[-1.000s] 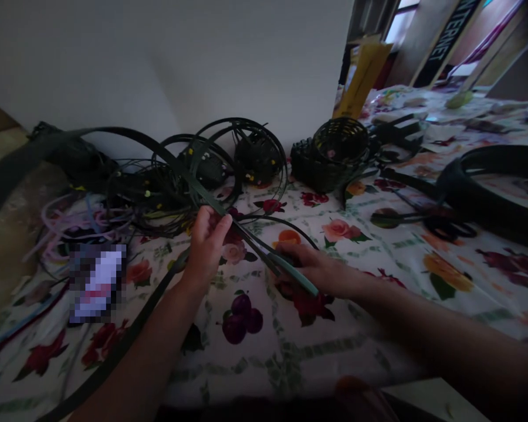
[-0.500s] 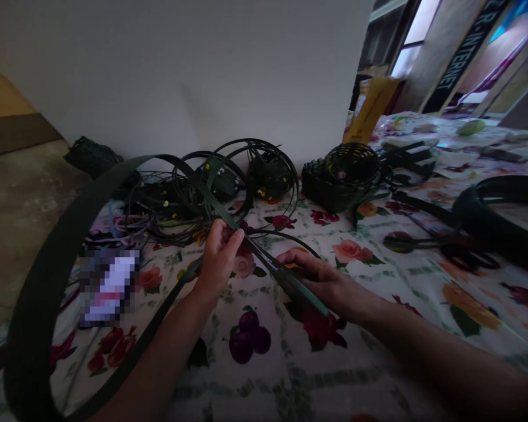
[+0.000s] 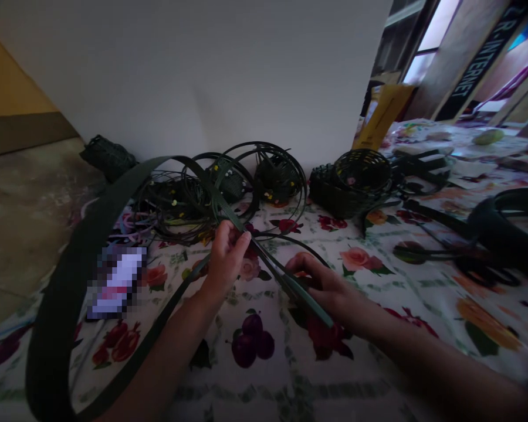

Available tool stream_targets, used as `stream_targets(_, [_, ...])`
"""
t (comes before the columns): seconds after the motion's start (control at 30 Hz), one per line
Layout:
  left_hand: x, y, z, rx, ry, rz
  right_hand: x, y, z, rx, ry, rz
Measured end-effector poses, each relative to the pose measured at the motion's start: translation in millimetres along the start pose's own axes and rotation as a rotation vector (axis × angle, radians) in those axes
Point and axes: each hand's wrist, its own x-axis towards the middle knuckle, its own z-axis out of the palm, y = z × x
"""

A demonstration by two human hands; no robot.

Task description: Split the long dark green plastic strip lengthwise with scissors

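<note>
My left hand (image 3: 229, 252) pinches a dark green flat plastic strap (image 3: 53, 328) between thumb and fingers. The strap rises in a wide loop on the left and comes back beneath my left forearm. Past the pinch, narrow lengths run down to the right, ending in a flat green end (image 3: 317, 308). My right hand (image 3: 323, 287) has its fingers curled around these lengths, the palm partly hidden. A thin shiny edge (image 3: 268, 262) shows between the two hands; whether it is a blade I cannot tell. A thin dark strip arcs behind the right fingers.
Coils of thin green strips (image 3: 246, 155) lie against the white wall, among small woven baskets (image 3: 363, 173). A pixelated bright object (image 3: 118, 281) lies left on the floral tablecloth (image 3: 255, 398). A large strap roll (image 3: 506, 228) sits at right, and a yellow packet (image 3: 382, 114) stands behind.
The whole view has shifted slightly, so most things appear a little further right. Both hands keep nearly the same hold and position on the strap.
</note>
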Motion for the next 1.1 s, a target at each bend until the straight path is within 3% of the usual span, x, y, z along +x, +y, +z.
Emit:
stream_targets(0.17, [-3,4,1.8,-0.037,-0.011,-0.022,3,7,-1,0.025,-0.042,0.139])
stream_targets(0.33, [2,6,-3.2,-0.066,0.001,-0.048,2,-10,6,-0.037,-0.07,0.206])
stream_targets(0.57, [18,31,-27.8,-0.019,0.044,-0.112,-1,-18,3,-0.172,-0.044,0.213])
stream_targets(0.73, [21,34,-31.8,-0.069,0.024,-0.136,-2,-21,3,-0.296,-0.056,0.156])
stream_targets(0.93, [19,39,-35.8,-0.185,-0.026,-0.066,-3,-14,4,-0.317,0.013,0.181])
stream_targets(1.1, [18,43,-35.6,-0.059,0.055,-0.006,-4,-10,4,-0.416,-0.023,0.172])
